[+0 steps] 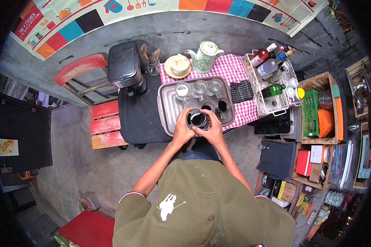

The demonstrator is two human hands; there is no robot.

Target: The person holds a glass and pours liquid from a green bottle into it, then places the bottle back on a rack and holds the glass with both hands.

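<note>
My left hand (182, 128) and my right hand (212, 131) are wrapped around a glass mug (197, 119) of dark liquid, one on each side. The mug is over the near edge of a grey tray (166, 105). Just beyond it on the tray are two more dark-filled glass mugs, one at the right (223, 105) and one (207, 107) partly hidden by my right fingers. In the back row stand a mug with something white in it (182, 89) and two clear glass mugs (200, 87) (214, 88) whose contents I cannot make out.
Behind the tray stand a green patterned teapot (205, 59) and a cup on a saucer (178, 67). A black bin-like appliance (123, 64) and a utensil glass (153, 68) are at left. To the right are a folded dark cloth (241, 91) and a white bottle rack (272, 108).
</note>
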